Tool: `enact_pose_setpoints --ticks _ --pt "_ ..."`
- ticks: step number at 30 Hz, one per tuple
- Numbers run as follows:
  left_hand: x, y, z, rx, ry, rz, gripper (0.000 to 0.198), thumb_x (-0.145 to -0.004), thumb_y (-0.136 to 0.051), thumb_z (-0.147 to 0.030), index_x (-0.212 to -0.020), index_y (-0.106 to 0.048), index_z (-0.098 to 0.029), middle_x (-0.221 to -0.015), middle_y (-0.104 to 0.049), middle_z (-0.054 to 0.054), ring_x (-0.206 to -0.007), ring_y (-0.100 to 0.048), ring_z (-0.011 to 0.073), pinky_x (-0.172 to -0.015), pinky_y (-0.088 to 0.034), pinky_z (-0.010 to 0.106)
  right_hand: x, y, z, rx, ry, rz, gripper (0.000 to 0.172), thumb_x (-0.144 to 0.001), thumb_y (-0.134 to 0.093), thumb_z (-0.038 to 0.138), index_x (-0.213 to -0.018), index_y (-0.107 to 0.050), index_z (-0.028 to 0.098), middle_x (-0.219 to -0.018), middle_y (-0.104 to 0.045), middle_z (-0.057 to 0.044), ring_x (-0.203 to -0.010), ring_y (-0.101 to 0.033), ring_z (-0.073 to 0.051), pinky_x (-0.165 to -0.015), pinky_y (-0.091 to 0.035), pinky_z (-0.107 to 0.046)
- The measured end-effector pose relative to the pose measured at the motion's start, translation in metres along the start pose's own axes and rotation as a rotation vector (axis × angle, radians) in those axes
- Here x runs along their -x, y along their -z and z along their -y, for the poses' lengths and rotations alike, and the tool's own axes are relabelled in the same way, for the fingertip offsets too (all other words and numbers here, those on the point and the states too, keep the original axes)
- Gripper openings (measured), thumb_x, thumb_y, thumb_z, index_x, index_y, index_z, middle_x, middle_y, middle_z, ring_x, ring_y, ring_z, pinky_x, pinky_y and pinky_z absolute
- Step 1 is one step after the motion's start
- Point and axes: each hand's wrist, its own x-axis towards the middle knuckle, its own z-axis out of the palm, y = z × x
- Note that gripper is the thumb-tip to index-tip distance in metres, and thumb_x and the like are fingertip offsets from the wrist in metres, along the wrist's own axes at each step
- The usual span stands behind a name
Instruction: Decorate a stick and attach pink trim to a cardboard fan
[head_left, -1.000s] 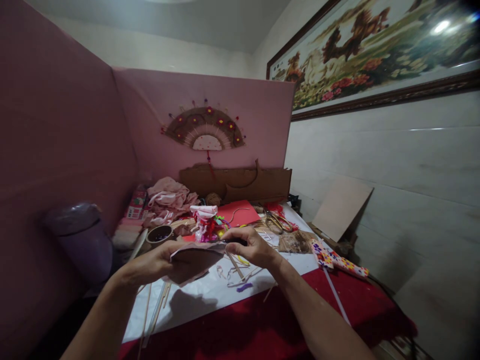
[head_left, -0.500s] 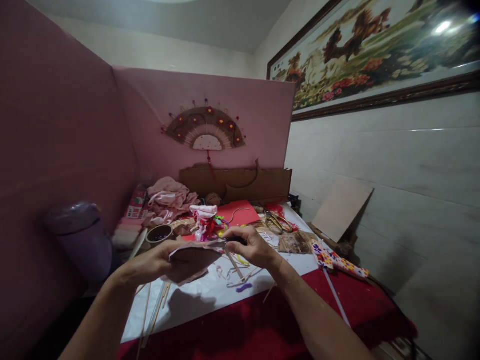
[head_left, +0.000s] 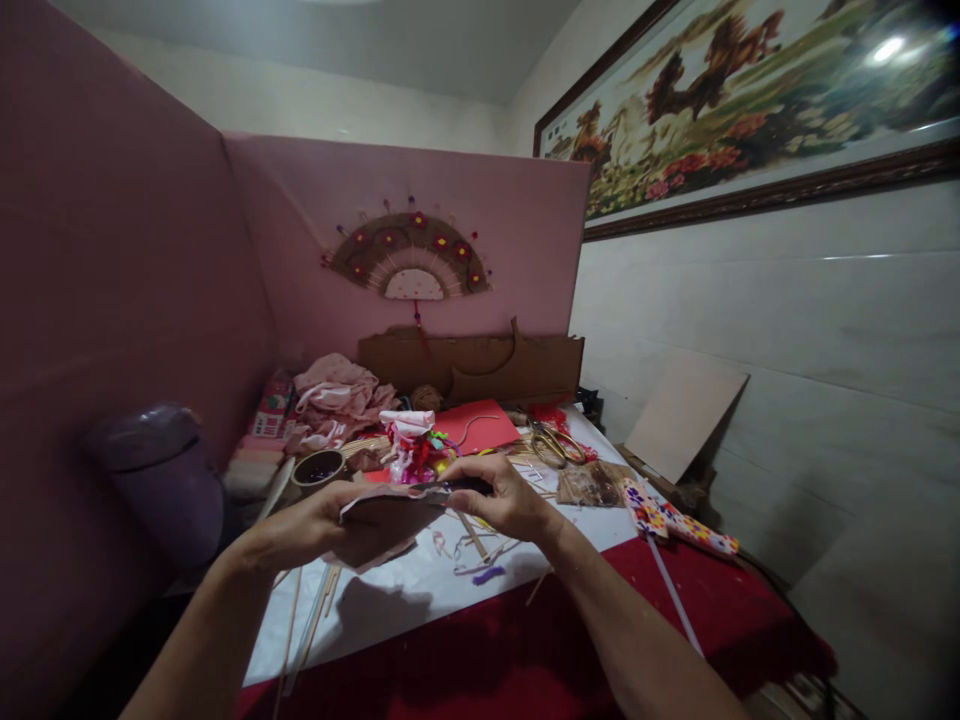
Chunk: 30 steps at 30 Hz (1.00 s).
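My left hand (head_left: 330, 515) is closed on a brown cardboard piece (head_left: 386, 528) with pale pink cloth along its edges, held above the table. My right hand (head_left: 506, 495) is closed around dark-handled scissors (head_left: 480, 485); their narrow front end meets the right end of the cloth edge. Fingers partly hide the scissors, so the loops are hard to make out. Under the hands, thin sticks, a flat wooden strip (head_left: 474, 538) and a short purple fuzzy piece (head_left: 488, 576) lie on white paper (head_left: 375, 620).
Behind the hands are a dark-filled cup (head_left: 319, 467), a bundle of colourful trimmings (head_left: 409, 440), red paper (head_left: 480, 425) and gold-handled scissors (head_left: 556, 445). Pink cloth (head_left: 345, 395) is heaped at back left. A flower-patterned glue gun-like object (head_left: 675, 525) lies right. A decorated fan (head_left: 412, 255) hangs behind.
The scissors in my right hand have tilted flatter and look more closed along the cloth edge. My left hand and the cardboard piece have barely moved.
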Motion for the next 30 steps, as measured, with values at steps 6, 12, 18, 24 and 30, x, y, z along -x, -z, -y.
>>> enact_pose_setpoints --ticks 6,12,18,24,30 --pt "0.002 0.002 -0.002 -0.005 -0.001 -0.022 0.05 -0.07 -0.066 -0.033 -0.116 -0.061 -0.015 -0.084 -0.064 0.005 -0.069 -0.051 0.0159 -0.062 -0.042 0.025 0.001 0.0 0.003 0.04 0.035 -0.02 0.018 -0.078 -0.061 0.03 -0.086 -0.067 0.015 -0.069 -0.06 -0.002 -0.059 -0.047 -0.011 -0.054 -0.036 -0.022" --pt "0.005 0.011 0.005 -0.091 -0.074 -0.094 0.046 -0.071 -0.065 -0.031 -0.114 -0.063 -0.014 -0.081 -0.065 0.007 -0.073 -0.054 0.019 -0.063 -0.045 0.025 0.001 0.001 0.003 0.079 0.071 -0.031 0.018 -0.079 -0.06 0.029 -0.088 -0.067 0.014 -0.071 -0.062 -0.002 -0.06 -0.049 -0.012 -0.055 -0.036 -0.022" --pt "0.002 0.005 0.002 -0.054 -0.081 -0.043 0.052 -0.071 -0.065 -0.033 -0.119 -0.06 -0.014 -0.085 -0.066 0.007 -0.075 -0.054 0.0191 -0.063 -0.044 0.025 0.002 0.0 0.002 0.127 0.105 -0.066 0.015 -0.078 -0.063 0.025 -0.09 -0.066 0.015 -0.076 -0.064 -0.003 -0.064 -0.053 -0.012 -0.059 -0.039 -0.023" --pt "0.002 0.002 0.0 -0.042 -0.058 -0.01 0.05 -0.073 -0.063 -0.034 -0.119 -0.059 -0.015 -0.081 -0.065 0.006 -0.072 -0.054 0.0187 -0.058 -0.044 0.024 0.002 0.001 0.004 0.132 0.114 -0.046 0.017 -0.079 -0.062 0.027 -0.091 -0.066 0.016 -0.077 -0.065 -0.003 -0.066 -0.055 -0.014 -0.061 -0.04 -0.024" --pt "0.001 0.001 0.001 -0.037 -0.054 -0.007 0.048 -0.075 -0.063 -0.035 -0.118 -0.06 -0.014 -0.081 -0.064 0.007 -0.073 -0.056 0.019 -0.061 -0.045 0.025 0.002 0.0 0.006 0.162 0.116 -0.048 0.016 -0.079 -0.061 0.027 -0.089 -0.066 0.015 -0.074 -0.064 -0.003 -0.064 -0.054 -0.013 -0.059 -0.039 -0.024"
